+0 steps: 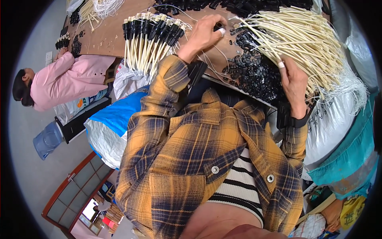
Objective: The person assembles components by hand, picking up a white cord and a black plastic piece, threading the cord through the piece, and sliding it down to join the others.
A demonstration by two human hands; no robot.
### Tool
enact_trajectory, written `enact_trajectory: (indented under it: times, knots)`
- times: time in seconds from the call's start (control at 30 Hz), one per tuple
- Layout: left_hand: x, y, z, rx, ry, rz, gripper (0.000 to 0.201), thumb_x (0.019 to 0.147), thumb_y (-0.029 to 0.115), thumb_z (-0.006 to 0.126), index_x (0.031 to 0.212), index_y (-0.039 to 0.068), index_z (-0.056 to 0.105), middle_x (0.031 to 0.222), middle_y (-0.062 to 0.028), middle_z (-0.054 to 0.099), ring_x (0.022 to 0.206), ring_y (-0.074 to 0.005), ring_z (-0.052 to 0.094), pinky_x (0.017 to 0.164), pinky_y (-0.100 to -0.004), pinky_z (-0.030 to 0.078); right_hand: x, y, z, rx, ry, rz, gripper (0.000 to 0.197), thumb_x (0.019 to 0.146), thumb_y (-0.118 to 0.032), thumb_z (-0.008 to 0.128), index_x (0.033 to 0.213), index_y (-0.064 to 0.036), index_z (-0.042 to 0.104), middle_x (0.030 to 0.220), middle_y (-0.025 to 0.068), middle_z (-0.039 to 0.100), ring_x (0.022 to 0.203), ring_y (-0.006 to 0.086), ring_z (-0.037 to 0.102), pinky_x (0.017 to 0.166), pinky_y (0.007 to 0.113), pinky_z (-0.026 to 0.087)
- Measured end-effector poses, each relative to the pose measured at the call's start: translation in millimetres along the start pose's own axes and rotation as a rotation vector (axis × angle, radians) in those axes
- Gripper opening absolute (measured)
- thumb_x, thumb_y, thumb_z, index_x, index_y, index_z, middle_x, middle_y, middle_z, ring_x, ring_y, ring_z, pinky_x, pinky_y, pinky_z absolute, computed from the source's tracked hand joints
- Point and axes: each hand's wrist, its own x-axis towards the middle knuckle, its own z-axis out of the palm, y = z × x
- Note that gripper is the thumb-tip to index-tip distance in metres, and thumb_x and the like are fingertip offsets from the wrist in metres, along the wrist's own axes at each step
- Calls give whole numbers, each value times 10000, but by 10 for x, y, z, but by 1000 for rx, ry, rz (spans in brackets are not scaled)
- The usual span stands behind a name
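My left hand (203,35) is closed over the table with a small black plastic fitting (217,27) between thumb and fingers; its thumb has a white wrap. To the right, my right hand (294,79) pinches the near end of a thin cream tube (262,41), which slants up and left toward the left hand. The tube's far tip stays apart from the fitting. Beside the right hand lies a big pile of cream tubes (306,38) with white wires trailing off. Small dark clips (254,65) are heaped between my hands.
Left of my left hand lies a bundle of tubes with black fittings (153,34). More black fittings (262,5) line the far edge of the wooden table (107,34). A co-worker in pink (71,79) sits at the left. Blue sack (115,111) and white sack (332,123) stand nearby.
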Motion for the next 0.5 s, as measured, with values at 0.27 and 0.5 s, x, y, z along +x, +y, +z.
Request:
enact_trajectory:
  times: [0.27, 0.5]
  knots:
    - [-175, 83, -107, -481, -285, -201, 180, 835, 142, 581, 1003, 111, 635, 810, -80, 630, 776, -262, 617, 701, -380, 471, -71, -222, 3, 339, -120, 191, 161, 871, -115, 663, 992, -11, 684, 722, 111, 651, 589, 172, 593, 573, 272, 462]
    - [-176, 337, 14, -55, -340, 413, 333, 778, -40, 591, 1072, 116, 606, 842, -84, 640, 793, -256, 634, 706, -369, 528, -92, -241, 121, 171, -149, -68, 124, 843, -109, 684, 937, -31, 701, 748, 110, 665, 580, 200, 610, 548, 303, 465]
